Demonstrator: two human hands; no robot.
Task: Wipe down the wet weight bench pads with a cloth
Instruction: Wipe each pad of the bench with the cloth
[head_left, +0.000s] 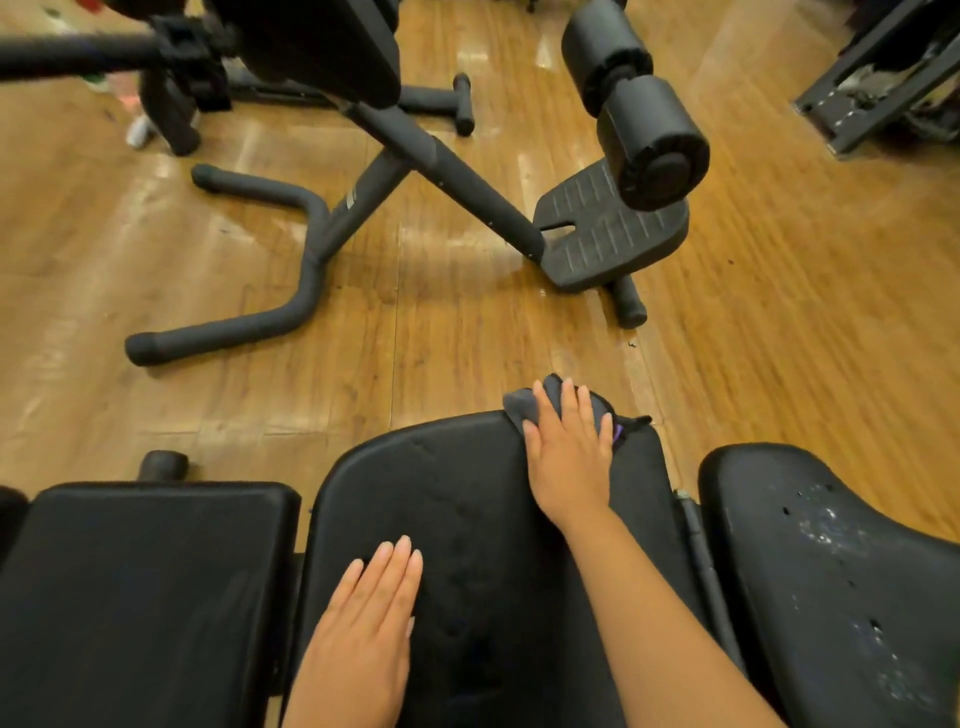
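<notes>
Three black bench pads lie side by side below me. On the far right corner of the middle pad (457, 499), my right hand (569, 447) presses a dark grey cloth (519, 404) with straight, spread fingers; part of the cloth hangs over the pad's edge. Nearer to me, my left hand (363, 623) rests flat on the same pad, fingers together. The right pad (831, 571) carries water droplets and pale wet streaks. A rectangular left pad (145, 582) looks dull and mostly dry.
A black exercise frame (322, 228) with a curved floor bar, a ribbed footplate (608, 234) and foam rollers (649, 140) stands on the wooden floor (779, 322) ahead. Another dark metal frame (872, 93) sits at the top right.
</notes>
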